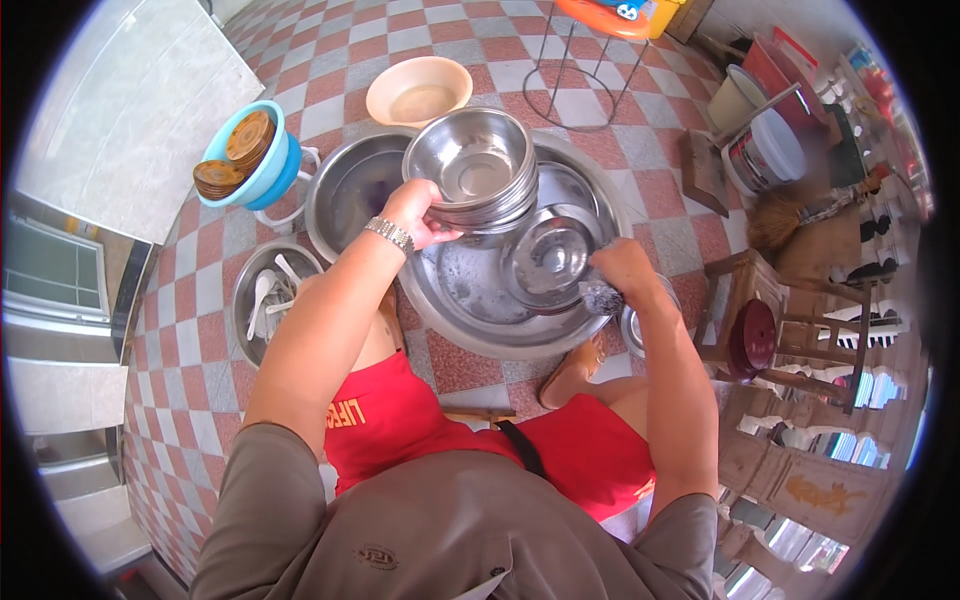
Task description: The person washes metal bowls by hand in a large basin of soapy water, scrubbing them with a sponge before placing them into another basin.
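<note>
My left hand grips the rim of a stack of steel bowls, raised over a wide steel tray. My right hand is curled at the rim of a round steel dish on that tray, with a metallic scrubber against its lower side; which it grips, I cannot make out. Another steel basin lies behind my left forearm. Near that forearm, a smaller steel bowl holds several white spoons and utensils.
A blue basin of brown saucers stands left, a beige basin at the back. A wire-legged orange stool, buckets, a broom, a wooden stool and a carved balustrade line the back and right.
</note>
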Demonstrator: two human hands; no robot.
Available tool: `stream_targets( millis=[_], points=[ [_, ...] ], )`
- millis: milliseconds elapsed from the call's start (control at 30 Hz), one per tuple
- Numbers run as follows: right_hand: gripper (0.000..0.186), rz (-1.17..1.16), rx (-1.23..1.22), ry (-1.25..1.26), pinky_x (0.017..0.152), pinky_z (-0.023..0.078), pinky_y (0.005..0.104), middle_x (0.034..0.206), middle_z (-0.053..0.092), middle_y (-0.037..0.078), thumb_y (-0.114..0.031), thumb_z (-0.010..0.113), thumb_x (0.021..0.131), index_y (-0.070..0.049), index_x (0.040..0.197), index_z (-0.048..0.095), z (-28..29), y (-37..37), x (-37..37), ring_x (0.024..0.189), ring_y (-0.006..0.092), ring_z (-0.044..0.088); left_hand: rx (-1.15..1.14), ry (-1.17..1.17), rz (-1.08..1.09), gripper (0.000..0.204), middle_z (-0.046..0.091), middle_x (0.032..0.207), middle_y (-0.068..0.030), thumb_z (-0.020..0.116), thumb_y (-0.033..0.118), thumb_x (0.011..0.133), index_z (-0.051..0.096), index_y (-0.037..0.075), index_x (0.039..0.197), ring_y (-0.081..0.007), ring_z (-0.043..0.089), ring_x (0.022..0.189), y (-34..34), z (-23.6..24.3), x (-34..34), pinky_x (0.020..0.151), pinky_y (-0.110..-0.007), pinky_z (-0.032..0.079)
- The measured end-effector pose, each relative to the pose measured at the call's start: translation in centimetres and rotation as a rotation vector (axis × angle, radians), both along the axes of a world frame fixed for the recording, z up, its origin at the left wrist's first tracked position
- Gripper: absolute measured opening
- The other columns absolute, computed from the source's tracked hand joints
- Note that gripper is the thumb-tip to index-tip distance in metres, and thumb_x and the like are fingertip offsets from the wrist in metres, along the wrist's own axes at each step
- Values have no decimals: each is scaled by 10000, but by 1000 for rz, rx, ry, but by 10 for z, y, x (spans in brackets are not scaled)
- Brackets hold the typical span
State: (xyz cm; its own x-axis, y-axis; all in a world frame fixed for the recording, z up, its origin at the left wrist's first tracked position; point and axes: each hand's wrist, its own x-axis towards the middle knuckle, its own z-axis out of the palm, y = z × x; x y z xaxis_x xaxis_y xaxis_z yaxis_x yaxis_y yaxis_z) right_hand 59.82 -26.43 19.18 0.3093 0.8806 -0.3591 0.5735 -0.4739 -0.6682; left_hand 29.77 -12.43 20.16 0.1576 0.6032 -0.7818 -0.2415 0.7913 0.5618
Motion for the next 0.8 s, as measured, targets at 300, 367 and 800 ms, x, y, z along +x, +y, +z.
stream_targets(
  millis=[300, 367, 800],
  points=[
    [327, 188, -26, 31, 746, 479, 449, 849, 656, 286, -216, 696, 731, 105, 782, 663, -68, 0, 10, 833, 405, 643, 58, -99, -19, 180, 603, 880, -165, 515, 18, 779, 544, 5, 956, -290, 591, 794, -8, -2, 4, 922, -620, 485],
    [337, 159, -44, 88, 740, 480, 440, 842, 661, 280, -213, 696, 736, 116, 797, 658, -53, 3, -2, 821, 386, 648, 61, -125, -44, 208, 616, 905, -175, 523, 16, 778, 543, -3, 984, -319, 628, 858, -10, -7, -2, 889, -616, 496],
    [365, 269, -27, 53, 764, 484, 399, 815, 675, 267, -184, 693, 741, 147, 888, 650, -52, 19, 2, 844, 372, 658, 135, -181, 66, 165, 617, 1020, -255, 504, 38, 801, 555, -48, 933, -405, 633, 930, 13, 49, -50, 931, -634, 472]
  ],
)
